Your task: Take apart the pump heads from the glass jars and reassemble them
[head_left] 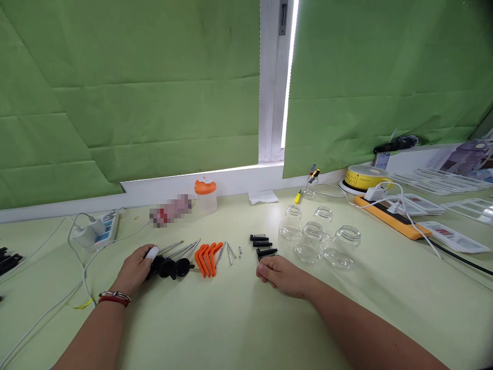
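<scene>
My left hand [134,268] is closed over the leftmost of several black round caps with metal rods [168,267]; the covered cap is mostly hidden, and one fingertip wears a white wrap. My right hand [283,276] rests on the table with curled fingers, close below a group of black pieces with springs [265,252]. Whatever its fingers may hold is hidden. Between the hands lie orange bent handles [208,259], long metal screws [230,253] and tiny nuts [240,252]. Several clear glass jars [308,244] stand upright beyond my right hand.
A cup with an orange lid [206,195] and a paper sheet [263,197] are near the wall. Screwdrivers stand in a small jar [311,185]. Power strips lie left [103,234] and right [389,216], with trailing cables. A yellow round case [364,178] sits at the back right.
</scene>
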### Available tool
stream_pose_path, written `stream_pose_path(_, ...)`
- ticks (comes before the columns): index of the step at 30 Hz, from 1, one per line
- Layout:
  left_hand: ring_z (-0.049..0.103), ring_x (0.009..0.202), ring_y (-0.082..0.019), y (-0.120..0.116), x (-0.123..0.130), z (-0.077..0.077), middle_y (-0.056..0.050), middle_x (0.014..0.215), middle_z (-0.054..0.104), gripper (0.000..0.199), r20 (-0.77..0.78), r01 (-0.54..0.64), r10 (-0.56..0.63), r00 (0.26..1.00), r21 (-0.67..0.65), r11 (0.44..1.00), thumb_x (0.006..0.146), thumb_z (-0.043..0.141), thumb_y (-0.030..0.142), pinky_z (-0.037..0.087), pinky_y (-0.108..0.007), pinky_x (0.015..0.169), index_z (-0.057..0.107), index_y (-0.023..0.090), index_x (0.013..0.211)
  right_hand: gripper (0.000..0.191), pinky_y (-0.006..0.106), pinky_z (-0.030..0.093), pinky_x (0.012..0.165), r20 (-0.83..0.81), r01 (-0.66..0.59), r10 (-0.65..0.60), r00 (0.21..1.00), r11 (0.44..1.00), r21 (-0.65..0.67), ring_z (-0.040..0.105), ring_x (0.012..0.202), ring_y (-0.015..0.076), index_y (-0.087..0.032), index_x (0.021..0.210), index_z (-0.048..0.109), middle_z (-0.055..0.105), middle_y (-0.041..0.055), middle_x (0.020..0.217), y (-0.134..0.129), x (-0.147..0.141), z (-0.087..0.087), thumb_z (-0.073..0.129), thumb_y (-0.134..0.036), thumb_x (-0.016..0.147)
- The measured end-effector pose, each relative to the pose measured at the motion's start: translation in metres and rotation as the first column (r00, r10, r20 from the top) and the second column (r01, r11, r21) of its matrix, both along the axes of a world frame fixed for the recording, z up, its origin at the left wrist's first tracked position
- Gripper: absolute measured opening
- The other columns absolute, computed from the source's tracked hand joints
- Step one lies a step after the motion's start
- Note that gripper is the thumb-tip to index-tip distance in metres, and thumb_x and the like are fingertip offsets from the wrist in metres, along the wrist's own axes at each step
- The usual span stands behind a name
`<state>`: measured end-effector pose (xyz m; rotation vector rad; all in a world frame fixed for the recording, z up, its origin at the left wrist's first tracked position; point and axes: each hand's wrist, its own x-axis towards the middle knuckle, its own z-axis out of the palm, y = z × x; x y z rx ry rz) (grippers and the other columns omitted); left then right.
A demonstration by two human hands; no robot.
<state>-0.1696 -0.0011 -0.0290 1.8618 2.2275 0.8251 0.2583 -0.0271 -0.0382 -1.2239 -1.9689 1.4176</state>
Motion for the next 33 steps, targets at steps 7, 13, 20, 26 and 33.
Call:
stream_pose_path(7, 0.060, 0.103, -0.024, -0.0005, 0.0013, -0.0019, -0.006, 0.110, 0.067, 0.038, 0.016, 0.038, -0.038, 0.999, -0.004, 0.999, 0.079, 0.040, 0.042, 0.046, -0.032, 0.090, 0.060, 0.020, 0.103, 0.042, 0.022, 0.036, 0.054, 0.011, -0.008, 0.008, 1.000, 1.000, 0.019, 0.043, 0.058, 0.0101, -0.017, 0.082, 0.058, 0.058, 0.0025, 0.078, -0.0014, 0.0005, 0.0020, 0.037, -0.053, 0.090)
stream_pose_path(13, 0.061, 0.101, -0.024, -0.0004, 0.0024, -0.0026, -0.005, 0.108, 0.068, 0.037, 0.015, 0.064, -0.064, 0.998, 0.000, 0.998, 0.079, 0.041, 0.042, 0.047, -0.031, 0.088, 0.061, 0.021, 0.102, 0.043, 0.022, 0.037, 0.055, 0.023, -0.008, 0.007, 1.000, 1.000, 0.028, 0.044, 0.059, 0.0105, -0.017, 0.082, 0.058, 0.059, 0.0028, 0.079, -0.0012, 0.0004, 0.0019, 0.037, -0.054, 0.090)
stream_pose_path(20, 0.062, 0.096, -0.024, -0.0018, 0.0047, 0.0008, -0.004, 0.105, 0.068, 0.037, -0.013, 0.064, -0.064, 0.998, -0.005, 0.998, 0.077, 0.043, 0.041, 0.049, -0.029, 0.082, 0.062, 0.021, 0.102, 0.042, 0.022, 0.036, 0.054, 0.021, -0.009, 0.008, 1.000, 0.999, 0.033, 0.044, 0.059, 0.0103, -0.018, 0.082, 0.057, 0.058, 0.0021, 0.079, -0.0005, 0.0006, 0.0003, 0.037, -0.053, 0.090)
stream_pose_path(26, 0.061, 0.099, -0.024, -0.0022, 0.0068, 0.0027, -0.005, 0.107, 0.068, 0.037, -0.034, 0.085, -0.085, 0.996, 0.001, 0.996, 0.077, 0.042, 0.040, 0.047, -0.030, 0.086, 0.061, 0.020, 0.102, 0.041, 0.022, 0.037, 0.055, 0.034, -0.011, 0.010, 0.999, 0.999, 0.037, 0.044, 0.059, 0.0103, -0.018, 0.081, 0.058, 0.058, 0.0023, 0.079, -0.0009, 0.0008, 0.0012, 0.037, -0.052, 0.091)
stream_pose_path(33, 0.061, 0.101, -0.023, -0.0003, 0.0021, -0.0017, -0.005, 0.109, 0.067, 0.038, -0.085, 0.087, -0.085, 0.993, 0.014, 0.996, 0.078, 0.041, 0.038, 0.047, -0.030, 0.088, 0.061, 0.019, 0.104, 0.039, 0.022, 0.036, 0.054, 0.022, -0.019, 0.019, 1.000, 0.999, 0.029, 0.043, 0.058, 0.0096, -0.018, 0.081, 0.056, 0.058, 0.0018, 0.079, -0.0005, 0.0014, -0.0005, 0.037, -0.051, 0.091)
